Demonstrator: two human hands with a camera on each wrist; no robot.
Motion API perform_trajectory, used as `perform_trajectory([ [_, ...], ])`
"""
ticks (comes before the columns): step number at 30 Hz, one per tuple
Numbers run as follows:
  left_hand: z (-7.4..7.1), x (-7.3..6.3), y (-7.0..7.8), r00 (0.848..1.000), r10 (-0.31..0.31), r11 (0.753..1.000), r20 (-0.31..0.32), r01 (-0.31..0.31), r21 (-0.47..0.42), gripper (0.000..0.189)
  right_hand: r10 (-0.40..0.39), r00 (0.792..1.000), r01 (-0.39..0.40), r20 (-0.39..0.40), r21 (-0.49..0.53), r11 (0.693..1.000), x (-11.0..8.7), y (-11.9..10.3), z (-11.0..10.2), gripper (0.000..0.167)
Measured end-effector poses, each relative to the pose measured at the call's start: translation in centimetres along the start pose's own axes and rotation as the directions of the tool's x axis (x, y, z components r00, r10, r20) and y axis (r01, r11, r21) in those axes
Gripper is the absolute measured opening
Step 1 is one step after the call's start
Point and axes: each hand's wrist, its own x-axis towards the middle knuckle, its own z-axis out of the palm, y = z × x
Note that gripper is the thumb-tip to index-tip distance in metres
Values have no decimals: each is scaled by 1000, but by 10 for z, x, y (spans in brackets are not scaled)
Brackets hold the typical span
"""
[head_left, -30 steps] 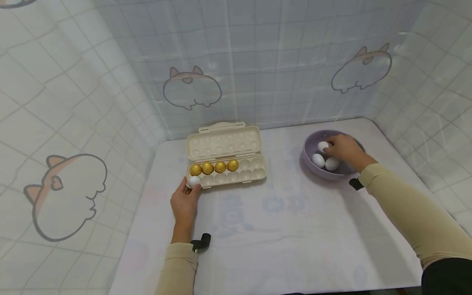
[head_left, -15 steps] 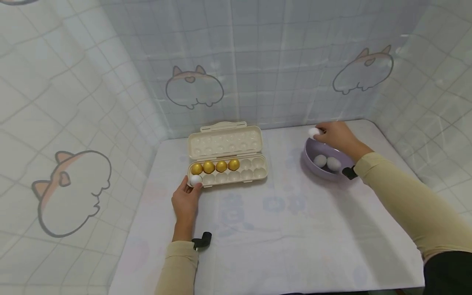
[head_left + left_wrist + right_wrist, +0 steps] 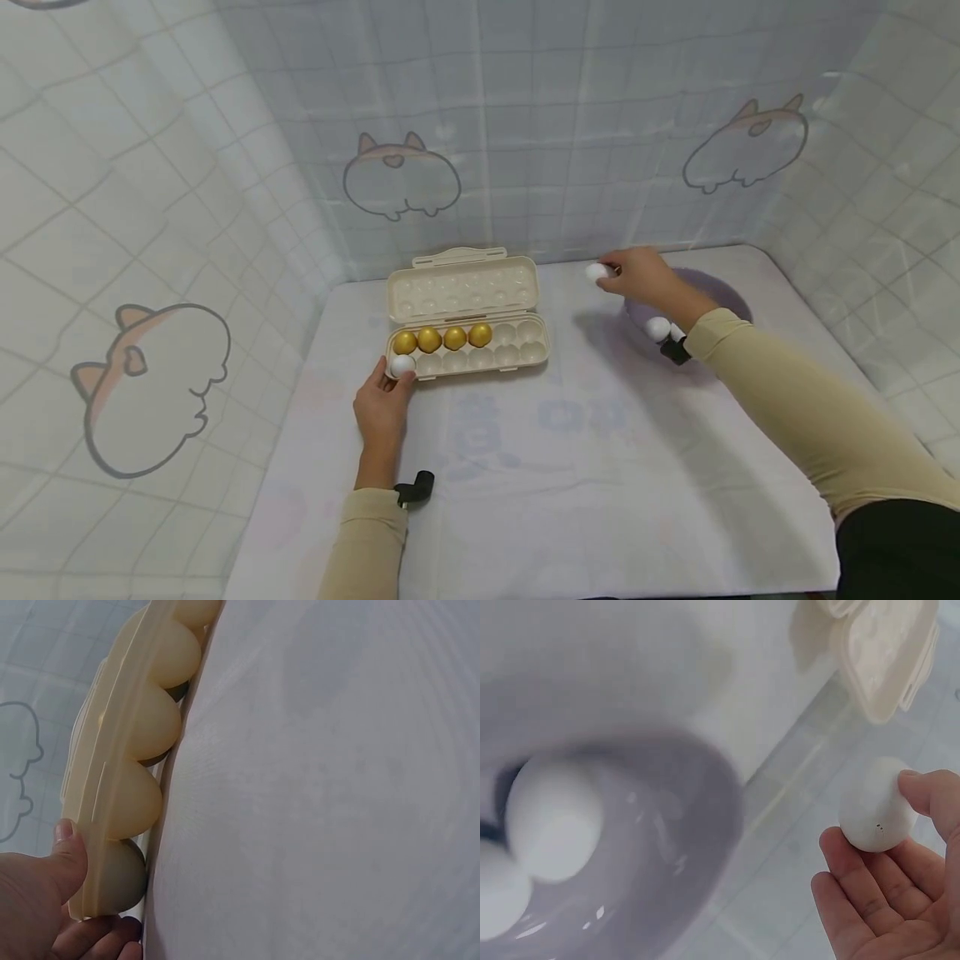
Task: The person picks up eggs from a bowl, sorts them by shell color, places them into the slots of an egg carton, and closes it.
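Observation:
In the head view my right hand (image 3: 641, 277) pinches a white egg (image 3: 597, 273) between thumb and fingers, in the air to the left of the purple bowl (image 3: 718, 290). The right wrist view shows that hand (image 3: 900, 892) with small dark marks on the egg's shell. My left hand (image 3: 381, 410) grips the near left corner of a cream egg carton (image 3: 463, 292), thumb on its rim and fingers below, as the left wrist view shows. Several golden eggs (image 3: 454, 337) fill part of its back row. One white egg (image 3: 402, 365) sits in the front left cup.
Two white eggs (image 3: 555, 817) lie in the bowl, partly hidden by the right forearm in the head view. The carton's lid stands open toward the back wall. A white cloth (image 3: 555, 517) covers the table, with tile-patterned walls (image 3: 525, 125) around it.
My right hand has lifted the white egg out of the purple bowl and carried it left, toward the carton. The left hand has stayed at the carton's corner.

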Motion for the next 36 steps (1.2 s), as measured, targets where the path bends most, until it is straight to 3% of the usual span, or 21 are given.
perform_trajectory([
  [13, 0, 1, -2, 1000, 24, 1000, -5, -24, -10, 73, -128, 991, 127, -31, -20, 992, 16, -43, 25, 31],
  [24, 0, 3, -4, 999, 45, 999, -8, -45, -19, 74, -185, 983, 185, -2, 7, 983, 26, -73, 45, 32],
  [36, -1, -1, 2, 1000, 27, 1000, -15, -28, -4, 74, -236, 971, 235, 40, 26, 972, 38, -100, 70, 34],
])
